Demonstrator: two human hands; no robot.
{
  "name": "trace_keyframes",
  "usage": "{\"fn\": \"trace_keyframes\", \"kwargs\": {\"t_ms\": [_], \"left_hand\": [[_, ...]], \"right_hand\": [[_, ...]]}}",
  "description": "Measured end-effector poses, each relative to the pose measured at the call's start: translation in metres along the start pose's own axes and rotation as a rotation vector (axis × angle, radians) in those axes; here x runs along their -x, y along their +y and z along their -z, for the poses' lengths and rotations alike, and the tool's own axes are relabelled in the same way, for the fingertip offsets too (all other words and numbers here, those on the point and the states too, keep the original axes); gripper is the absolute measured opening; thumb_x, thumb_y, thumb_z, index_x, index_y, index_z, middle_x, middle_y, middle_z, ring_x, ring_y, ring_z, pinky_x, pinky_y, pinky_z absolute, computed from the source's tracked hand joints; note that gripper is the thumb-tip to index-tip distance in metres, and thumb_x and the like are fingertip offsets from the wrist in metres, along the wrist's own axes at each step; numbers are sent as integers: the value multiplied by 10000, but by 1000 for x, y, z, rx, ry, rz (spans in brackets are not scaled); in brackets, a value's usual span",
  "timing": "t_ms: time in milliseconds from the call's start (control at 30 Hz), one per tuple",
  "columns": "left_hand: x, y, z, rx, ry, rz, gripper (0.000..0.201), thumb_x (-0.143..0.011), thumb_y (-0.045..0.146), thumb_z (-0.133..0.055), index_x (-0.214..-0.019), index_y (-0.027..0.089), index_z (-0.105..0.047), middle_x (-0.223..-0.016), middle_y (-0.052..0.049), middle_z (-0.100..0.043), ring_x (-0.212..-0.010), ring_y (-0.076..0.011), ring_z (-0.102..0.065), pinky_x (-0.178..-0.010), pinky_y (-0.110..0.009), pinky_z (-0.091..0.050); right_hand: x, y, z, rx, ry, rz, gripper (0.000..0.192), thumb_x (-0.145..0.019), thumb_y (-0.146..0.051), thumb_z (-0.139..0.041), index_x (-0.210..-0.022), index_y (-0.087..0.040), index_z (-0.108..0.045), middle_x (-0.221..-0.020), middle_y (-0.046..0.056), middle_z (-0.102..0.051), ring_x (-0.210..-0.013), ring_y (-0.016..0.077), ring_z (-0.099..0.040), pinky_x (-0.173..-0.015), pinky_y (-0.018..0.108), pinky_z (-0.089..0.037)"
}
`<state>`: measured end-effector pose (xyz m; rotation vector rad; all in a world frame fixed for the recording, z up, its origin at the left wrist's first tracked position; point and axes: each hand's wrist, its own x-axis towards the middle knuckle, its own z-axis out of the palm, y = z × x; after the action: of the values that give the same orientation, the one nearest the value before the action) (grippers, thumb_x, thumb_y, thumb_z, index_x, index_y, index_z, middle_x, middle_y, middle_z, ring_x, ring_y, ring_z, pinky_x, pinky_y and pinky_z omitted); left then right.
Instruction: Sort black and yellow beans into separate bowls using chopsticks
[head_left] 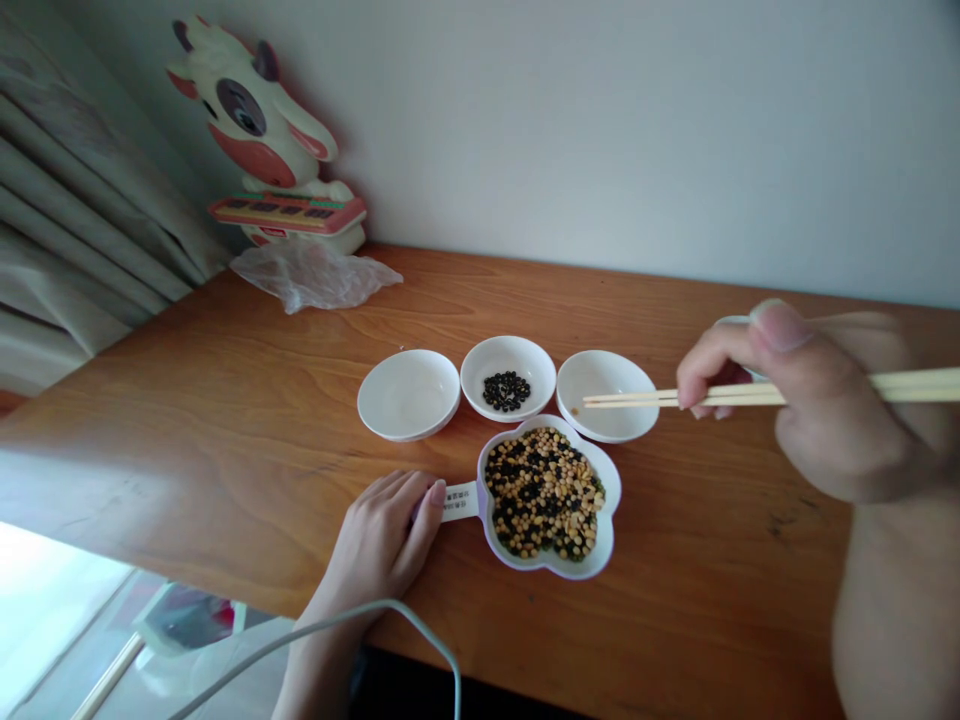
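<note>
Glaring white approx. 8 o'clock, sheening on tabletop (pixel 75 470); dimming twd 5; blurring on R hand (pixel 840 415) at 3.

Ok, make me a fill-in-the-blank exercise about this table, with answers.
The right hand holds a pair of ____.
The left hand holds the flower-shaped dish by its ____.
Of the three bowls, only the ____ one holds black beans.
The horned toy animal behind the crumpled plastic is a ____.

Missing words: chopsticks; handle; middle; cow.
</note>
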<state>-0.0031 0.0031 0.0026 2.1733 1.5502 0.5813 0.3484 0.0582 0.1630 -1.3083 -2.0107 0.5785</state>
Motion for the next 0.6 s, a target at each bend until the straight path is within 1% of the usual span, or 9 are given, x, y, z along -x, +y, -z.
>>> {"fn": "trace_keyframes", "kwargs": {"t_ms": [100, 167, 267, 367, 400, 467, 533, 600], "left_hand": [[0, 0, 0, -2, -6, -3, 351, -1122, 358, -385, -809, 237, -491, -795, -19, -635, -742, -205, -593, -747, -337, -428], [0, 1, 0, -4, -12, -2, 352, -1122, 357, -384, -809, 237, -493, -795, -17, -634, -740, -203, -592, -745, -336, -425], [0, 1, 0, -4, -12, 6, 349, -1123, 358, -385, -816, 236, -498, -801, -15, -636, -747, -202, -593, -747, -335, -424], [0, 0, 0, -9, -9, 4, 351, -1122, 361, -385, -814, 236, -497, -797, -14, -633, -739, -202, -588, -744, -336, -424], [0, 0, 0, -11, -8, 4, 351, -1121, 361, -385, -814, 236, -498, -794, -14, -633, -735, -202, -587, -743, -336, -425], [0, -1, 0, -13, -6, 5, 350, -1120, 360, -386, -814, 236, -500, -793, -13, -633, -733, -202, -587, -742, -335, -426], [0, -2, -1, -12, -8, 10, 347, -1119, 362, -390, -815, 236, -501, -796, -12, -633, -736, -202, -588, -742, -334, -425], [0, -1, -1, -8, -12, 18, 347, -1119, 366, -391, -816, 236, -499, -803, -13, -634, -745, -203, -590, -747, -335, -426]], "right_hand": [[0, 8, 7, 6, 16, -56, 582, -1070, -610, -369, -779, -242, -713, -743, 59, -672, -728, 205, -607, -730, 398, -409], [0, 11, 11, 16, 16, -67, 586, -1074, -609, -360, -786, -243, -716, -767, 60, -674, -748, 203, -601, -747, 397, -401], [3, 13, 15, 42, 31, -48, 565, -1085, -583, -353, -802, -261, -721, -813, 56, -685, -789, 209, -602, -776, 397, -388], [5, 10, 15, 37, 34, -8, 548, -1096, -549, -350, -802, -269, -718, -835, 46, -693, -814, 207, -613, -801, 391, -394], [5, 7, 13, 21, 17, 8, 546, -1100, -538, -347, -796, -269, -712, -821, 41, -690, -804, 203, -612, -793, 387, -395], [5, 0, 7, -14, -54, 32, 550, -1102, -533, -337, -781, -265, -694, -769, 32, -672, -755, 195, -599, -751, 381, -394], [3, -8, -2, -44, -168, 35, 569, -1096, -558, -323, -771, -259, -682, -717, 25, -651, -701, 190, -579, -708, 376, -391], [2, -13, -11, -81, -289, 43, 590, -1093, -580, -306, -763, -248, -665, -713, 20, -655, -679, 179, -577, -697, 362, -404]]}}
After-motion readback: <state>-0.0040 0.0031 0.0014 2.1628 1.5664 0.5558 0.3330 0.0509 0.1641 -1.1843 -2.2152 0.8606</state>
